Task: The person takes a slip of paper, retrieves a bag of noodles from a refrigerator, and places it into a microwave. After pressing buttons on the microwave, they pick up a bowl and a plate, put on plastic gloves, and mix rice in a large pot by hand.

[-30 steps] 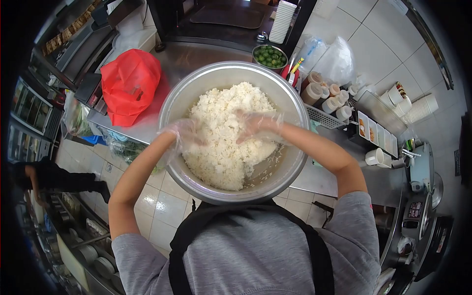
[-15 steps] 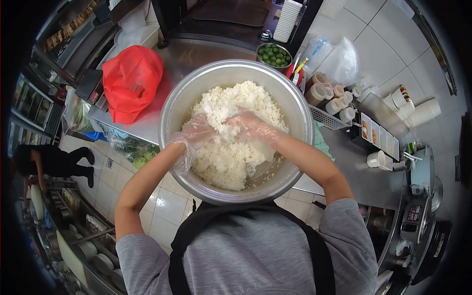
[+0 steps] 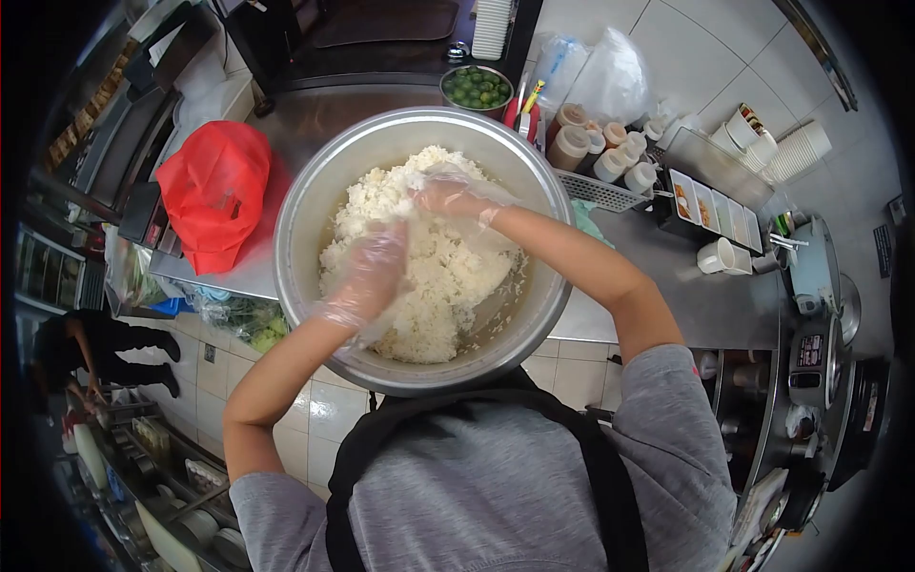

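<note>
A big round metal pot (image 3: 295, 224) holds a heap of cooked white rice (image 3: 434, 310). Both my hands are inside it, each in a clear plastic glove. My left hand (image 3: 370, 275) is over the left part of the heap, its fingers pointing up the view and smeared by motion. Higher and to the right, my right hand (image 3: 453, 198) has its fingers curled at the top of the rice, with white grains at the fingertips. The two hands are a short way apart, and some bare pot bottom shows at the lower right of the heap.
A red bag (image 3: 217, 195) lies on the steel counter (image 3: 658, 296) left of the pot. Behind stands a bowl of green citrus fruits (image 3: 476, 88). Squeeze bottles (image 3: 610, 153) in a basket and a condiment tray (image 3: 715, 212) are at right. Another person (image 3: 105, 353) stands far left.
My hands, earlier close together around loose rice, have moved apart: the left lower, the right toward the top of the heap. The view has shifted, and the pot appears further left.
</note>
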Available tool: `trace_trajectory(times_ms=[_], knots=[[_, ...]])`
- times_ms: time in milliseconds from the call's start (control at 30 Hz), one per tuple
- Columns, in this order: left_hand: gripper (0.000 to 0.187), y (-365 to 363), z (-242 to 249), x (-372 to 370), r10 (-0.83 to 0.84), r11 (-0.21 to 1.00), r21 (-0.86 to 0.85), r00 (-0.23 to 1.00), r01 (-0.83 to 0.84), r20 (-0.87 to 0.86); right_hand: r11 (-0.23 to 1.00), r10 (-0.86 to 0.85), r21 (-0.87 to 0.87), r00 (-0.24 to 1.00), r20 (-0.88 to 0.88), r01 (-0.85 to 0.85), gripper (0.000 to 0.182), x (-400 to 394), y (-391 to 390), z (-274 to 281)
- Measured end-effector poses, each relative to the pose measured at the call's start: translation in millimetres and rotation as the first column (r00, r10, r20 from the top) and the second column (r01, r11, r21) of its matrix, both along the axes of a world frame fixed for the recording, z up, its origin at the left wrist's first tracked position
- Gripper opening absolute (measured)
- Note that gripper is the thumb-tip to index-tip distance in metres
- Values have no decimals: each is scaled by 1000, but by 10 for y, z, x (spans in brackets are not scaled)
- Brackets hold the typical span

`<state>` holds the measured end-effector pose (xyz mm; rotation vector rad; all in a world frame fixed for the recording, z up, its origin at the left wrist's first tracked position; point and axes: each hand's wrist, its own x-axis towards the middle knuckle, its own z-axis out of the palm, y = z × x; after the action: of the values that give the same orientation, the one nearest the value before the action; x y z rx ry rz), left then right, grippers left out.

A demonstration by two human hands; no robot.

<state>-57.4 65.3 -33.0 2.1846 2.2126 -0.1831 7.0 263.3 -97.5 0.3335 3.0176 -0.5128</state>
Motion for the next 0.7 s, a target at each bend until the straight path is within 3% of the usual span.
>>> trace_trajectory(times_ms=[67,100,133,167,233,267,333,433,567,600,633,700], knots=[[37,46,-321,105,-263,909,307,960,281,-99,989,8,-145,986,-168,-32,57,-15,59,-99],[31,61,-624,300,-108,876,346,836,336,-538,946,-53,-325,979,-198,-14,64,-14,57,-34],[29,142,-625,522,-98,914,280,831,293,-548,870,-117,-492,969,-217,-5,72,-16,53,67],[27,223,-626,745,-90,946,212,825,246,-558,848,-113,-528,988,-107,40,77,-25,5,255],[44,398,-534,979,-128,992,-4,968,130,-218,798,-90,-585,989,118,143,90,-32,-153,681],[62,487,-662,1037,-93,995,0,949,98,-301,816,-65,-569,995,75,96,90,-20,-160,759],[82,581,-824,1009,-83,997,-15,972,82,-221,847,-9,-532,1000,-5,5,92,51,-146,831],[88,633,-759,705,-105,992,-46,966,119,237,843,13,-532,993,-121,-76,95,148,-3,758],[84,604,-702,458,-39,999,25,747,30,664,907,41,-421,994,102,6,100,583,-14,1045],[83,569,-604,422,-29,999,48,662,-10,749,937,80,-348,976,202,-5,102,667,27,965],[81,533,-554,343,-30,998,59,667,-21,744,961,111,-276,946,304,-24,104,718,40,880],[77,444,-435,180,-29,996,77,680,-40,732,897,214,-437,927,306,-63,108,783,-39,735]])
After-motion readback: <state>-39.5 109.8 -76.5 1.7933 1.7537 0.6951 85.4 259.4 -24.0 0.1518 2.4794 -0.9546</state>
